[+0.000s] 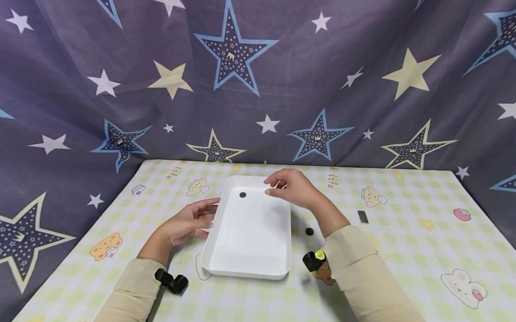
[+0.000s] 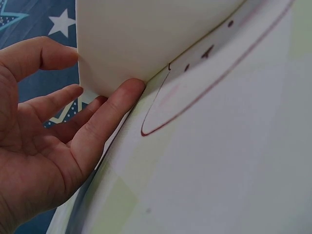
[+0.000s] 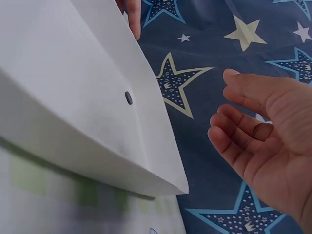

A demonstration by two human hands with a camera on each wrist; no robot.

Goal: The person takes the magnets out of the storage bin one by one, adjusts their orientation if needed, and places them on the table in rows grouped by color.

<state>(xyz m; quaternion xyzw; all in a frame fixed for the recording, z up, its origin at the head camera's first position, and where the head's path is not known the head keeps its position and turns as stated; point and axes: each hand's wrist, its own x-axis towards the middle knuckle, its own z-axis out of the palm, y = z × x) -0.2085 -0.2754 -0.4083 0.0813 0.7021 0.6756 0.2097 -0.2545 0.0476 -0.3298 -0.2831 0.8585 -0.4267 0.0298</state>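
A white rectangular tray (image 1: 251, 236) lies on the table. Inside it, close to the far left corner, is a small black disc (image 1: 242, 195), which the right wrist view also shows against the white floor. My left hand (image 1: 192, 222) touches the tray's left side wall with fairly straight fingertips; the left wrist view shows them against the wall's outside and low edge. Over the far right corner of the tray hovers my right hand (image 1: 293, 188), fingers loosely bent, thumb apart from them. Nothing shows between its fingers in the right wrist view.
A second black disc (image 1: 309, 231) lies on the table right of the tray, below my right forearm. Farther right is a small dark rectangular piece (image 1: 363, 217). A checked cloth (image 1: 407, 280) covers the table, and a star-patterned curtain (image 1: 286, 86) hangs behind.
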